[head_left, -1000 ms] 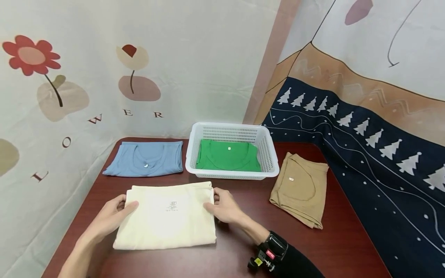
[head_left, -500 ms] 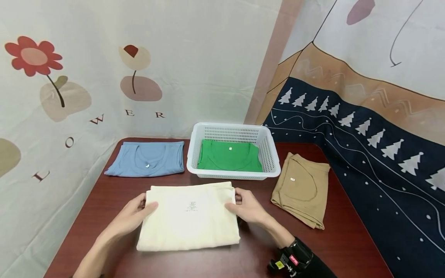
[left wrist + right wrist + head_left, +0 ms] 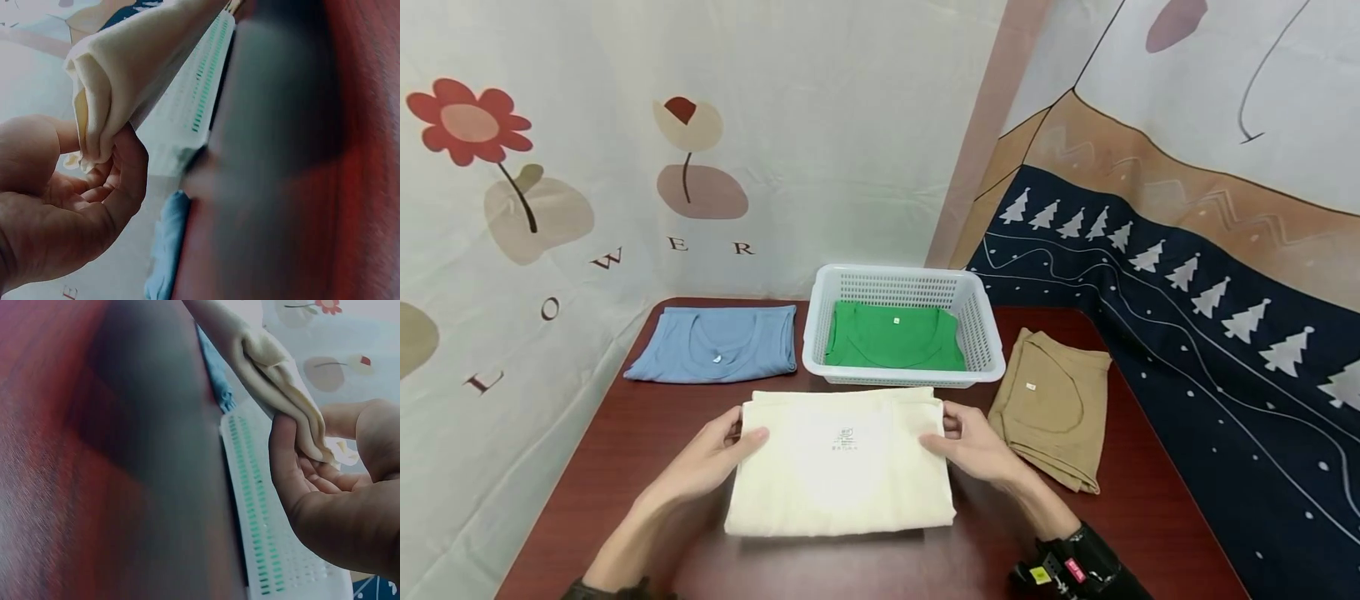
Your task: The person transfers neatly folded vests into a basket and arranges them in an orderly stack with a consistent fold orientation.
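"Where is the folded cream shirt (image 3: pixel 842 483) sitting?"

"It's being held up above the reddish-brown counter (image 3: pixel 1135 517), on the near side of the white basket (image 3: pixel 895 379). The left hand (image 3: pixel 707 454) and right hand (image 3: pixel 977 446) are each grasping a side edge, both grips pinching cloth."

"How much room is it getting?"

"Little ahead: its far edge is almost meeting the basket's front rim in the head view. The khaki shirt (image 3: pixel 1052 408) is lying near the right hand; the blue shirt (image 3: pixel 718 343) is lying beyond the left one."

"What are the wrist views adding?"

"They're showing stacked folds along both edges, thumbs pressing one face and fingers curling behind the other. Only the head view is showing the green shirt (image 3: pixel 895 337) lying whole inside the basket; from the wrists, green is just peeking through slots."

"And what's staying unclear?"

"From above, cloth is covering fingertips. The print (image 3: pixel 846 437) is looking too small to read, dark blur is smearing the counter in both wrist views, and the head view is cutting off the dark sleeves (image 3: pixel 613 592)."
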Motion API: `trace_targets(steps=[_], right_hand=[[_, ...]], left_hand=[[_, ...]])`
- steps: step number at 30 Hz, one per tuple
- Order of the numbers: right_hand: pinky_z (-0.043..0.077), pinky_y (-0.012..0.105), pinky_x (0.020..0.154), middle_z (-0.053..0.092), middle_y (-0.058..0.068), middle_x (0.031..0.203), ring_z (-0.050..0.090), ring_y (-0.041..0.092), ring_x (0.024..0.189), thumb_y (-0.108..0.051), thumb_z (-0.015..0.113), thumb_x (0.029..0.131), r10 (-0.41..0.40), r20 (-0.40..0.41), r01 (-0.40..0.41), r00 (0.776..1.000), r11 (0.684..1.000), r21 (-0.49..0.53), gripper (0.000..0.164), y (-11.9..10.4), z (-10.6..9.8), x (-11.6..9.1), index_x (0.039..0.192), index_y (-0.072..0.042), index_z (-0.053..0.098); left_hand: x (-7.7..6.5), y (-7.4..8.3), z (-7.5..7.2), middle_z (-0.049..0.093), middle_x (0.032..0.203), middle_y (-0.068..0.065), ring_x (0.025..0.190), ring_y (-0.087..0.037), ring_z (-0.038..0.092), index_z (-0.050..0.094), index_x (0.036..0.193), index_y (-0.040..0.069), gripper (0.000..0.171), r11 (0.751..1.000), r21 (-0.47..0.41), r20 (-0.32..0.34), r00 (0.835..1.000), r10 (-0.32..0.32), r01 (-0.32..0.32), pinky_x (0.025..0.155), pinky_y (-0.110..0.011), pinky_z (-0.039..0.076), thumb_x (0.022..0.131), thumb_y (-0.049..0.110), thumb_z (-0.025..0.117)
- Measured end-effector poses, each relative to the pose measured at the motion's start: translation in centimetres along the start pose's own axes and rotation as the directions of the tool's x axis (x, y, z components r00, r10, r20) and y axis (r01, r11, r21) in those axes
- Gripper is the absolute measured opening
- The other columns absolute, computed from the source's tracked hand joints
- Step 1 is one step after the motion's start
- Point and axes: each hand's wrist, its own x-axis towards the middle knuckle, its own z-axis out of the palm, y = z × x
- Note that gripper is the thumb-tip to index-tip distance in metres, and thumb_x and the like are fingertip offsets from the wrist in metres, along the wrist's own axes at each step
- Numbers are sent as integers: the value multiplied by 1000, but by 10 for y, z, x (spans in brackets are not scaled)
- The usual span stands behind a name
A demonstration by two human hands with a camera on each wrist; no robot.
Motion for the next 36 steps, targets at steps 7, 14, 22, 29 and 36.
trace_targets(steps=[7,14,22,29,36], right_hand=[[70,33,87,79,31,128,82,18,101,-7,74,106,-6,-29,6,1000,1000,10,57,-10,-20,-4,155,13,53],[69,31,89,78,31,132,83,17,102,-10,75,107,0,-74,1,997,1000,14,58,-24,-40,-5,155,12,53],[70,35,88,76,32,137,83,21,104,-15,74,109,12,-118,-16,993,999,-30,63,-42,-63,-1,162,7,50],[72,38,89,71,34,145,83,23,106,-14,72,110,22,-152,-24,988,1000,-12,61,-55,-79,9,163,7,49],[72,36,84,72,34,143,83,18,99,-16,72,111,14,-194,-19,981,1000,-25,58,-65,-93,19,160,7,51]], left_hand=[[13,19,0,73,133,-22,105,-14,75,49,159,-5,53,998,-22,27,998,57,-57,87,-29,65,117,25,64],[35,36,-4,73,131,-24,106,-18,76,47,161,-6,56,996,-19,53,995,87,-86,87,-30,66,117,23,64],[67,57,-7,69,136,-28,111,-21,74,46,163,-7,56,995,-56,75,994,85,-81,91,-33,66,118,23,63],[93,73,-10,67,138,-27,113,-19,72,49,160,-6,52,994,-76,76,994,82,-76,93,-34,66,118,23,61],[116,86,-16,64,139,-26,110,-18,73,49,158,-7,49,992,-117,109,993,50,-37,91,-35,67,119,22,59]])
